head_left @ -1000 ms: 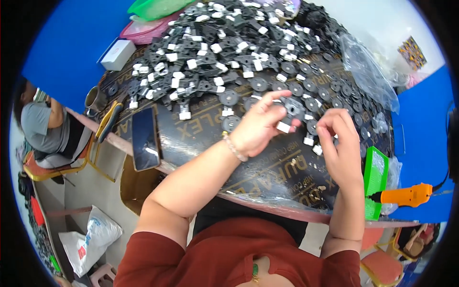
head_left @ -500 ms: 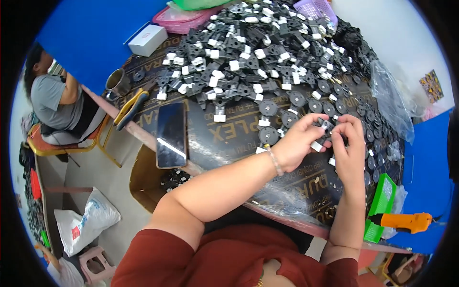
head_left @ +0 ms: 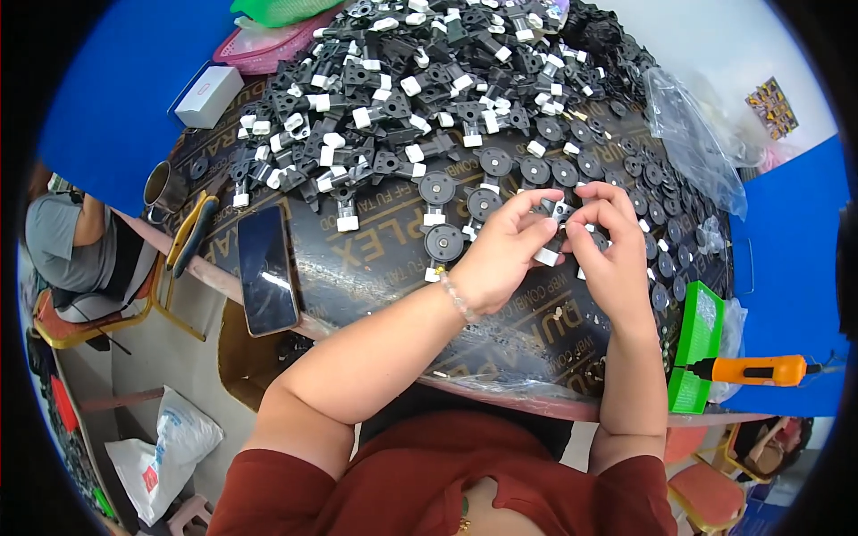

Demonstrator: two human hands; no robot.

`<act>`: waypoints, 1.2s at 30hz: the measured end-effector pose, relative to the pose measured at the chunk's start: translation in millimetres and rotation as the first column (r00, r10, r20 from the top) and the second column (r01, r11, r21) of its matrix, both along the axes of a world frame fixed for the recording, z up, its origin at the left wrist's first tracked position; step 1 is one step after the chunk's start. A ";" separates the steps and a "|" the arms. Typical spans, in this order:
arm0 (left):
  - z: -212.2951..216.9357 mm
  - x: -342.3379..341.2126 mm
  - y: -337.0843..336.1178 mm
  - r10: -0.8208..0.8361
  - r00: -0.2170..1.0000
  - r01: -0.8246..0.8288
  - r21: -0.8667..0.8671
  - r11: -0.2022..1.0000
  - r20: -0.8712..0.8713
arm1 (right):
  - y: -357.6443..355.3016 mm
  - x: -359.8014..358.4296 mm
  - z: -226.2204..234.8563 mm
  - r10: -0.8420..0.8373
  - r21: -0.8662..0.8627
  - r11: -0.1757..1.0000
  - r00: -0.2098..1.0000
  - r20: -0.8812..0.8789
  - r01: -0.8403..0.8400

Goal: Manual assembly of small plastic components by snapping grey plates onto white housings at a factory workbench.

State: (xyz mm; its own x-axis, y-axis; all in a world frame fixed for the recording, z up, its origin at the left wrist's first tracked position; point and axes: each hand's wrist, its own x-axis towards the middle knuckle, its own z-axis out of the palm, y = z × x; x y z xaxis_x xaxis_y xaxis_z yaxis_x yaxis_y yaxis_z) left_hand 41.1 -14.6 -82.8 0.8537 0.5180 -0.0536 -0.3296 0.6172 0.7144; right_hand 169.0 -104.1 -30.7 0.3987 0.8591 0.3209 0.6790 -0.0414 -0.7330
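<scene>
1. Hands meet over the dark table (head_left: 375,268), fingertips almost touching, with one small black-and-white plastic part (head_left: 551,234) caught between them.
2. The left hand (head_left: 505,259) is curled nearly closed; its thumb and forefinger pinch the part from the left, and a bead bracelet (head_left: 458,299) sits on the wrist just behind it.
3. The right hand (head_left: 615,255) is bent the same way, fingers folded down onto the part from the right, so both hands grip the same piece, whose white end shows just below the fingertips.
4. Just beyond the left hand's knuckles lie three black round discs with white tabs (head_left: 444,241), close to the fingers but apart from them.
5. Farther out past both hands rises a big heap of black parts with white caps (head_left: 420,80).
6. Beyond the right hand, loose black discs (head_left: 666,223) spread toward a crumpled clear plastic bag (head_left: 693,134).
7. Well to the left of the left forearm a dark smartphone (head_left: 265,268) lies flat, with pliers (head_left: 192,234) and a metal cup (head_left: 161,189) past it.
8. To the right of the right forearm, at the table edge, stands a green tray (head_left: 695,339) with an orange power screwdriver (head_left: 755,369) beside it.
9. Far left, another person in a grey shirt (head_left: 63,246) sits on a chair.
</scene>
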 end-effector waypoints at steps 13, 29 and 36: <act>-7.3 0.8 -1.0 0.035 0.999 -0.029 0.141 0.990 -0.036 | -0.8 0.9 0.2 -0.033 -0.015 0.999 0.998 0.056 0.034; -6.6 -0.1 -0.7 0.040 0.999 -0.038 0.163 0.986 -0.006 | -5.6 -2.0 6.4 0.025 -0.003 1.000 0.972 0.234 -0.025; -3.8 -0.3 0.9 0.000 1.000 0.000 0.008 1.000 0.023 | -6.6 -2.6 7.6 -0.011 0.092 0.995 0.891 0.453 -0.035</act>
